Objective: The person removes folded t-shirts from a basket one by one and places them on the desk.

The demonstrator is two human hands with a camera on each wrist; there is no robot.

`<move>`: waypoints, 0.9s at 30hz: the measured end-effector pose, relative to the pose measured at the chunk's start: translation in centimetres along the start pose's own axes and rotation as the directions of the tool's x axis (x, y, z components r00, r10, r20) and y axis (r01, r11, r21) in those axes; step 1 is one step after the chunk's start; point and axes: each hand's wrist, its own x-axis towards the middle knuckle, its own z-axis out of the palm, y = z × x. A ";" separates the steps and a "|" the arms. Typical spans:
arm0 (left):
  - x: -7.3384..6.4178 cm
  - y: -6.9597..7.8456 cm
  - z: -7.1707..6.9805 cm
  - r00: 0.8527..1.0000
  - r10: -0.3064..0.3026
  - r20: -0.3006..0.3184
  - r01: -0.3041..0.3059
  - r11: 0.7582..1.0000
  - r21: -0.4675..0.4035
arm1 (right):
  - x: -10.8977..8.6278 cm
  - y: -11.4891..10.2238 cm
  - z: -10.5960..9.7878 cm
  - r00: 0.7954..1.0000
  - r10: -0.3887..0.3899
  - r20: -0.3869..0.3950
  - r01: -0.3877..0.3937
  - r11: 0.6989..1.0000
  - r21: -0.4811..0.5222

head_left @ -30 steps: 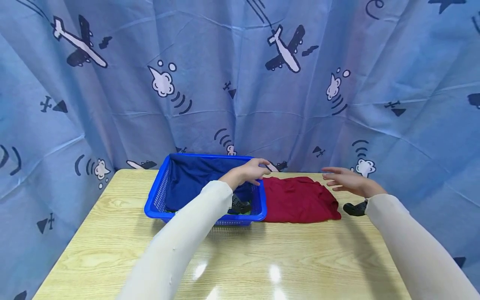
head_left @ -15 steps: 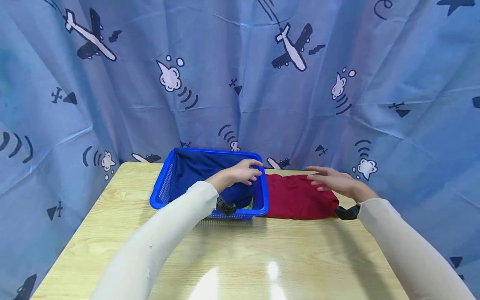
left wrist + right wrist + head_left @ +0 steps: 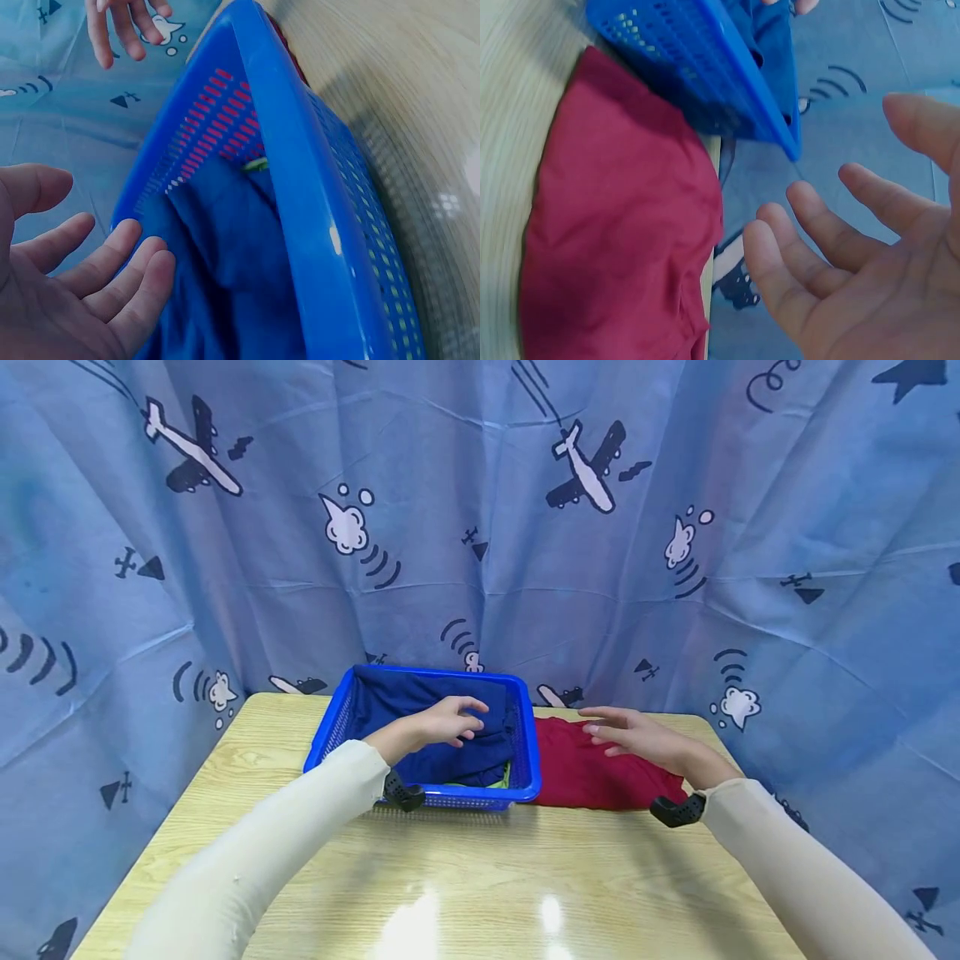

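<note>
A blue plastic basket (image 3: 527, 752) with pierced walls stands toward the back of the table. Dark blue cloth (image 3: 457, 760) fills most of it, and a bit of yellow-green (image 3: 504, 779) peeks out at its front right corner. Over the basket hovers my left hand (image 3: 442, 722), fingers loosely spread and holding nothing. To the basket's right a dark red cloth (image 3: 577, 768) lies flat on the table. My right hand (image 3: 637, 735) hangs above this cloth, its fingers relaxed and apart, as the right wrist view also shows.
The wooden table (image 3: 480, 877) reaches from the basket toward me. Behind its far edge hangs a blue curtain (image 3: 420, 510) printed with airplanes. A black band (image 3: 403, 792) sits at the left wrist and another black band (image 3: 677, 811) at the right.
Both hands have moved left: the left from the basket's right rim to over its middle, the right from beyond the red cloth to above it. The view has shifted slightly.
</note>
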 end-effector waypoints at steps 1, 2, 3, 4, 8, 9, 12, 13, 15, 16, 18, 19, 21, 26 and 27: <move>-0.2 -0.1 -0.2 1.000 -0.004 -0.002 0.004 1.000 -0.001 | 0.0 -0.2 0.2 1.000 -0.005 0.002 0.005 1.000 0.004; -0.3 -0.2 -0.4 1.000 -0.008 -0.006 0.008 1.000 0.001 | 0.0 -0.4 0.3 1.000 -0.013 0.007 0.013 1.000 0.005; -0.6 -0.3 -0.6 1.000 -0.014 -0.007 0.014 1.000 -0.001 | -0.1 -0.7 0.5 1.000 -0.009 0.007 0.009 1.000 0.007; -0.8 -0.4 -0.7 1.000 -0.019 -0.009 0.019 1.000 -0.005 | -0.1 -0.9 0.6 1.000 -0.012 0.009 0.011 1.000 0.005; -1.8 -0.8 -1.3 1.000 -0.022 -0.016 0.022 1.000 -0.002 | 0.0 -1.6 1.3 0.999 -0.029 0.012 0.029 1.000 0.011; -2.0 -0.9 -1.5 1.000 -0.024 -0.019 0.024 1.000 -0.005 | 0.1 -1.8 1.4 0.999 -0.038 0.012 0.037 0.999 0.012; -2.7 -1.3 -2.1 0.999 -0.026 -0.034 0.026 1.000 0.000 | 0.4 -2.4 1.8 0.998 -0.063 0.017 0.063 0.998 0.019; -2.8 -1.5 -2.3 0.999 -0.029 -0.040 0.029 1.000 0.003 | 0.5 -2.5 2.0 0.997 -0.070 0.019 0.070 0.997 0.022; -3.1 -1.8 -2.8 0.998 -0.029 -0.048 0.030 1.000 0.008 | 0.8 -2.9 2.3 0.997 -0.072 0.021 0.072 0.997 0.028; -3.2 -2.0 -3.0 0.998 -0.027 -0.051 0.028 1.000 0.012 | 0.9 -3.1 2.5 0.997 -0.073 0.023 0.072 0.997 0.032; -3.5 -2.3 -3.5 0.998 -0.028 -0.059 0.029 0.999 0.017 | 1.3 -3.4 2.9 0.997 -0.075 0.030 0.074 0.996 0.041; -3.6 -2.4 -3.8 0.998 -0.027 -0.063 0.028 0.999 0.015 | 1.5 -3.6 3.1 0.996 -0.079 0.035 0.077 0.996 0.043; -4.0 -2.5 -4.4 0.997 -0.032 -0.069 0.032 0.999 0.011 | 2.0 -3.9 3.4 0.995 -0.087 0.046 0.084 0.995 0.054; -4.8 -2.8 -5.9 0.996 -0.049 -0.080 0.049 0.999 0.006 | 3.2 -5.0 4.1 0.993 -0.106 0.059 0.101 0.992 0.076; -4.9 -2.9 -6.3 0.995 -0.053 -0.080 0.053 0.999 0.002 | 3.4 -5.2 4.2 0.993 -0.104 0.057 0.099 0.992 0.083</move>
